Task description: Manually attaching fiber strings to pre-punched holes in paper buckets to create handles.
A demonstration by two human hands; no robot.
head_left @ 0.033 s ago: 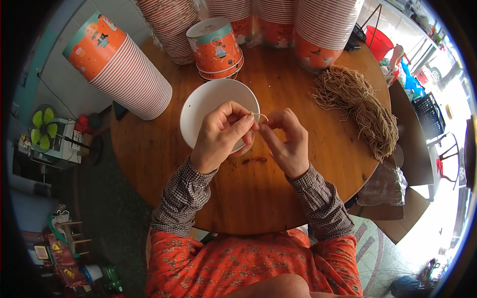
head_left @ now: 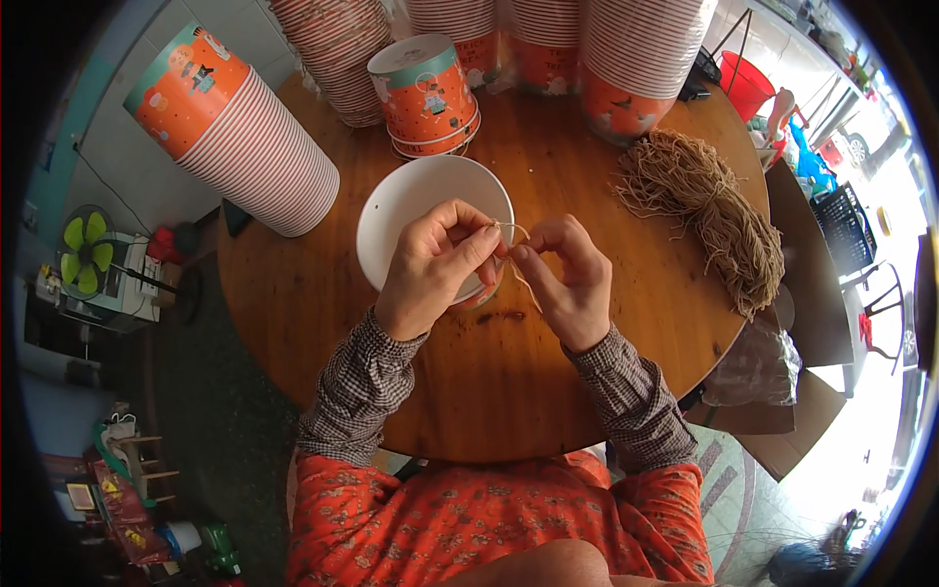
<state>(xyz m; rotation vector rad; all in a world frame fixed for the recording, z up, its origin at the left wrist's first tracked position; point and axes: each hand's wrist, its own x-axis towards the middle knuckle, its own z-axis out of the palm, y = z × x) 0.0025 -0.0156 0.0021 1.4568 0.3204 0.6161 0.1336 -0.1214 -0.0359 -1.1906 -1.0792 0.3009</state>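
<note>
While both hands pinch a short tan string [head_left: 516,256] over the white paper bucket [head_left: 411,210], the left hand [head_left: 435,269] and right hand [head_left: 567,279] seem mid-knot, so tightening likely calls for a steady outward pull.

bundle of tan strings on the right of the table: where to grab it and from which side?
Probably at the narrower lower end of the string bundle, where the strands lie gathered and roughly parallel; the upper end fans out loose. Come from above, fingers closing across the strands: it lies flat on the round wooden table with bare wood on both sides. Both hands are busy: the left hand and right hand pinch one string.
</note>
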